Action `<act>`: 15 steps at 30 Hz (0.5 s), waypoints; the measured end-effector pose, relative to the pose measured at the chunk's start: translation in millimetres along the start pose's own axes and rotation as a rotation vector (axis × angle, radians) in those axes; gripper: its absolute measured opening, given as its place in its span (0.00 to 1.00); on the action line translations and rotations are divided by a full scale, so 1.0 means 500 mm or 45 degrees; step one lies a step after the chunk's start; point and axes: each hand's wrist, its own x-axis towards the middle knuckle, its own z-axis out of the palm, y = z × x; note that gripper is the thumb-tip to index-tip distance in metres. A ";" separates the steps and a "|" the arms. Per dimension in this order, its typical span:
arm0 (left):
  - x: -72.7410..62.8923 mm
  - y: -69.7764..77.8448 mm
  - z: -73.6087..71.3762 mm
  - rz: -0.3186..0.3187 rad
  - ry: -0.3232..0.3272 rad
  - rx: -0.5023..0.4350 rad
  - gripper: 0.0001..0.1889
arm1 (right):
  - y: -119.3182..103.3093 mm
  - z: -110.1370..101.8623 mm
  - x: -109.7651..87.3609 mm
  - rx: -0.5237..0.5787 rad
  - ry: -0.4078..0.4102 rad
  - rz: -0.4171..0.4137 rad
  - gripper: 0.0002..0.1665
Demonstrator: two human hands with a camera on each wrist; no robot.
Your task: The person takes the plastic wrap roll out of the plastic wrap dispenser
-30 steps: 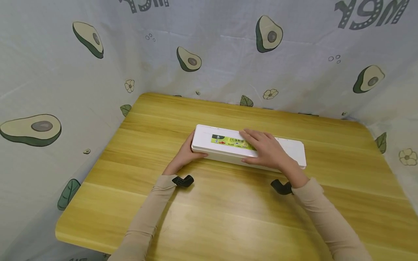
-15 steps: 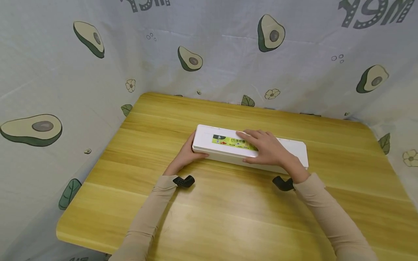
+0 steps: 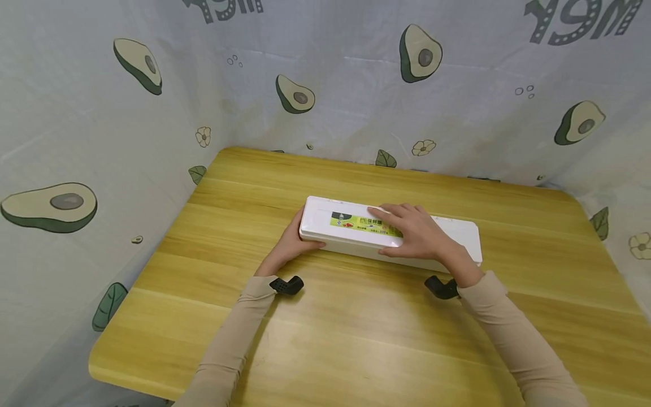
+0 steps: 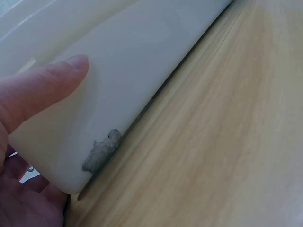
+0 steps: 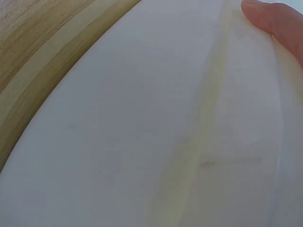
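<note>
A long white cling film box (image 3: 460, 236) with a green and yellow label (image 3: 351, 222) on its lid lies across the table. My left hand (image 3: 291, 242) grips its left end, thumb along the near side and the other fingers wrapped behind the end. My right hand (image 3: 421, 233) spans the lid right of centre, fingers over the top and thumb against the near side, covering part of the label. In the left wrist view a grey worn patch (image 4: 102, 152) marks the box's lower corner. The right wrist view shows my right thumb (image 5: 279, 22) at the lid's seam.
The wooden table (image 3: 325, 339) has rounded corners and extends around the box. A pale curtain (image 3: 351, 118) printed with avocados hangs behind the table and at its sides. Black wrist mounts (image 3: 287, 285) stick out from both sleeves.
My right index finger has shifted slightly left over the lid. The box and my left hand stay almost where they were.
</note>
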 end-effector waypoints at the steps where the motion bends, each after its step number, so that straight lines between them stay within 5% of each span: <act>1: 0.002 -0.003 0.000 -0.004 0.002 -0.016 0.53 | -0.001 -0.003 -0.001 0.001 0.003 0.000 0.51; 8: 0.018 -0.049 -0.003 0.031 0.021 0.012 0.54 | -0.006 -0.012 -0.006 0.000 0.020 -0.001 0.51; 15: 0.004 -0.010 0.000 -0.027 0.003 -0.014 0.52 | -0.010 -0.016 -0.011 -0.004 0.040 0.004 0.51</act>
